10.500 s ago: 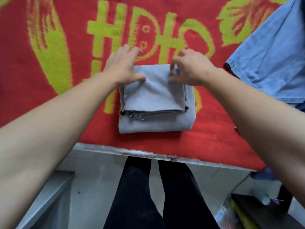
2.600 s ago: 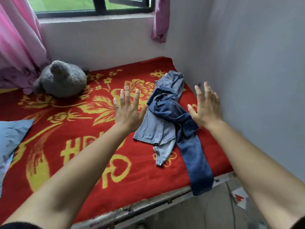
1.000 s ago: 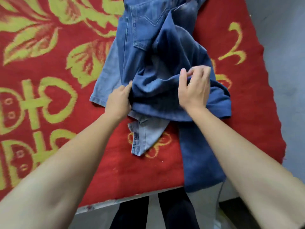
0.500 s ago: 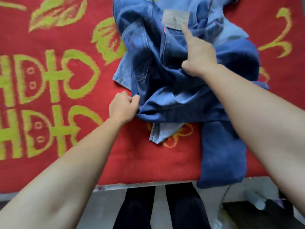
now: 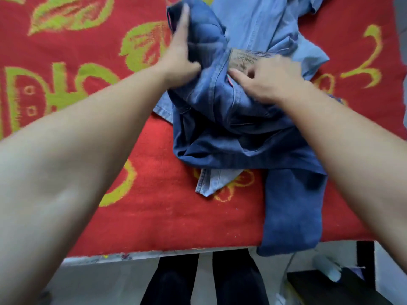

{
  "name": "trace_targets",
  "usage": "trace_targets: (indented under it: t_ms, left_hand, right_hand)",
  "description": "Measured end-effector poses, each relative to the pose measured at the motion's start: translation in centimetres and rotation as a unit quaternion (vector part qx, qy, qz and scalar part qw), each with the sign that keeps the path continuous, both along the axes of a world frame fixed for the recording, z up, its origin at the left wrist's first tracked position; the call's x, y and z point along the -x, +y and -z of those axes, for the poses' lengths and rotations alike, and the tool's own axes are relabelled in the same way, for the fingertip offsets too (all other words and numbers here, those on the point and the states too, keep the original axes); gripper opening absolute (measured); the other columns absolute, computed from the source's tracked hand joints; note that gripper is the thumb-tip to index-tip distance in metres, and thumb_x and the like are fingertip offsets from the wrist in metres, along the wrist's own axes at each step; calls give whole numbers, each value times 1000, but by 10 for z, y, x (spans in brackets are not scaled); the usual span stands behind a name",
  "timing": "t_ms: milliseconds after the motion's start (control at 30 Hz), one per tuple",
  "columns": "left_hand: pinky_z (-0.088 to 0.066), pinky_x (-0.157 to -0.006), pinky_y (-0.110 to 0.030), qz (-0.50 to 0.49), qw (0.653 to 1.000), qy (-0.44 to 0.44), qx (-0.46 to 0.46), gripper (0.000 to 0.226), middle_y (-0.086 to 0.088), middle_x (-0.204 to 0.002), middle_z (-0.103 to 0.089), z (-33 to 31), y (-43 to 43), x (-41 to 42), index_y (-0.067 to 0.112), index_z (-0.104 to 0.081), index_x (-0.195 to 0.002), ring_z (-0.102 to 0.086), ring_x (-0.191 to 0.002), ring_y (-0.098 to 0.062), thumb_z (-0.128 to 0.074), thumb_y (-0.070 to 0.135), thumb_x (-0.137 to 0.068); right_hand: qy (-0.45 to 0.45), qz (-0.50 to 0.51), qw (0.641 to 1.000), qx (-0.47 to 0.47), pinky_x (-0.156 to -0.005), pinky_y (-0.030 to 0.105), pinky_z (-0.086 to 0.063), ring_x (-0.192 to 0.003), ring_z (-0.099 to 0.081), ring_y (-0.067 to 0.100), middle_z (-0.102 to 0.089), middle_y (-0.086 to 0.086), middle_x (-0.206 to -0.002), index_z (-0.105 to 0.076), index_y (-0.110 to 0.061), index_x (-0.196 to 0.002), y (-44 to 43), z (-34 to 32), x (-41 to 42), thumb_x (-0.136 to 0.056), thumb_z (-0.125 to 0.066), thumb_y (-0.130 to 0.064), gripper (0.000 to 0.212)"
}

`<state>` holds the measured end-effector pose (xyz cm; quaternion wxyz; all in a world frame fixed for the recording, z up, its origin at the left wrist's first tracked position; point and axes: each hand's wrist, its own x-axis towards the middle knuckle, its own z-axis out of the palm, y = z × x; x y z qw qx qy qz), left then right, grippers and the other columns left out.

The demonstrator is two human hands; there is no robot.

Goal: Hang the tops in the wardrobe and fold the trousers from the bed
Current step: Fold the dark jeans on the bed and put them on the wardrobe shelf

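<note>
Blanket, red with yellow-green figures, is covering the bed from 9 o'clock across the whole view. I am stretching my left hand toward 12 o'clock. It is clutching a bunched fold of the dark jeans, with the fingers running up along the cloth and the thumb digging in beneath, though blur is softening the detail. The dark jeans are lying crumpled just right of centre, on top of the light jeans. The light jeans are showing at 12 to 1 o'clock, and a pale hem is poking out at 6 o'clock of the pile. A tan patch on the dark waistband is facing up between my hands. At 2 o'clock of centre my right hand is grasping the waistband just beside that patch, fingers curling into the denim and thumb pointing toward 9 o'clock. One dark leg is trailing toward 5 o'clock and hanging over the bed edge. Below that edge, at 6 o'clock, my legs in black trousers are standing on a pale floor.
</note>
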<state>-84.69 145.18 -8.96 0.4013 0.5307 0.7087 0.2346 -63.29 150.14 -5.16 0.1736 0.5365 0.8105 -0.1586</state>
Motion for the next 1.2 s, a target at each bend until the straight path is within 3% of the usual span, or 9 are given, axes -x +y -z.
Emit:
trace_targets:
  t_ms: [67,200,333,433,533,667,833,1067,1200]
  left_hand:
    - [-42,-106,-37,51,996,27,69,103,-8,-153,-39,11,-20,-8,38,12,-152,-49,-130,-32,-64,24,-84]
    - [-52,-86,-47,33,981,175,75,125,-10,-115,-64,27,-52,-9,45,26,-145,-61,-102,-42,-74,30,-72]
    - [-42,-47,-32,59,972,212,86,143,-7,-63,-59,21,-50,10,38,33,-142,-57,-54,-29,-85,25,-62]
    - [-49,-59,-37,115,955,241,129,124,-12,-79,-62,12,-60,19,38,-1,-151,-55,-60,-30,-86,32,-60]
    - [-56,-70,-41,141,942,256,166,75,-17,-101,-68,-1,-85,18,26,-42,-129,-64,-73,-36,-79,33,-65]
    - [-50,-75,-41,169,913,336,158,51,-19,-110,-66,-25,-128,20,15,-48,-123,-65,-98,-41,-71,28,-80]
    - [-46,-69,-33,169,897,356,200,35,-12,-111,-68,-89,-151,23,10,-59,-119,-67,-99,-31,-63,15,-84]
    - [-40,-61,-34,176,864,472,15,17,-6,-103,-62,-221,-175,42,17,-65,-93,-60,-97,-29,-54,7,-86]
    - [-42,-76,-38,203,864,451,-93,15,-5,-120,-52,-258,-199,48,21,-68,-92,-42,-118,-29,-58,21,-81]
  right_hand:
    - [-30,-97,980,-172,-92,47,-42,-117,-52,40,-54,23,-126,-60,-12,-121,-2,11,8,-86,-63,-42,46]
    - [-82,-63,992,-73,-119,55,-10,-145,-24,38,-31,24,-152,-6,-12,-157,-3,23,11,-82,-72,-41,104]
    - [-42,-30,991,-124,-101,51,-34,-118,-51,39,-52,22,-126,-33,-17,-146,-21,24,-1,-78,-76,-36,82]
    - [-16,-61,986,-157,-85,46,-39,-101,-59,37,-60,16,-111,-42,-21,-141,-48,15,-14,-83,-68,-16,63]
    - [-9,-77,983,-164,-79,46,-40,-96,-62,35,-61,11,-105,-36,-25,-148,-72,0,-28,-91,-59,-18,62]
    - [1,-163,961,-222,-61,44,-44,-69,-60,34,-57,11,-91,-24,-29,-156,-106,-41,-43,-94,-54,-9,71]
    - [15,-191,946,-263,-39,30,-41,-57,-62,28,-66,5,-110,-37,-32,-151,-138,-114,-54,-83,-66,-4,78]
    - [1,-138,957,-254,-49,35,-49,-80,-71,29,-62,3,-128,-62,-28,-128,-171,-235,-61,-88,-64,-7,45]
    - [-43,-118,977,-174,-68,35,-44,-100,-63,27,-53,-2,-130,-55,-30,-119,-189,-282,-71,-91,-55,-15,32]
